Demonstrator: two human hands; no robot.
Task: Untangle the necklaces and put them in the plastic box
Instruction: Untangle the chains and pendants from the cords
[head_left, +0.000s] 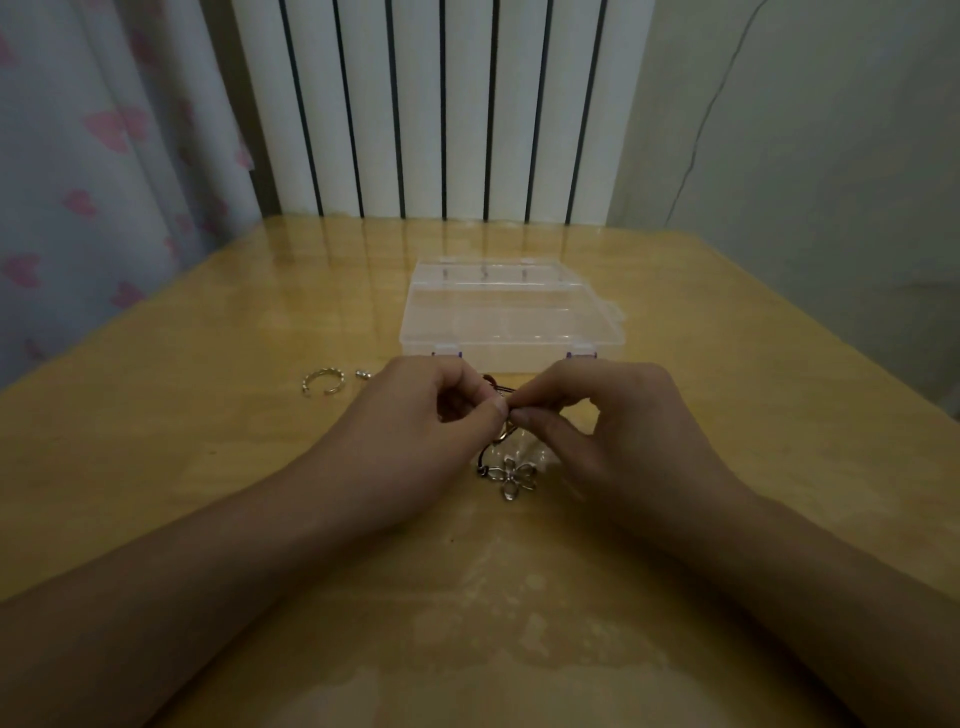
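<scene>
While both hands work: the tangle sits between them, low over the table (208, 322).
Left hand (421, 415): fingers curled, pinching the necklaces (501, 441).
Right hand (597, 415): pinching the same knot.
Flower pendant (511, 475): resting on the table.
Plastic box (509, 317): just behind, lid shut.
Risk: pulling hard could tighten the knot.

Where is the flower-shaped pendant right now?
The flower pendant lies low on the table, between the left hand and right hand, nearer than the plastic box.
</scene>
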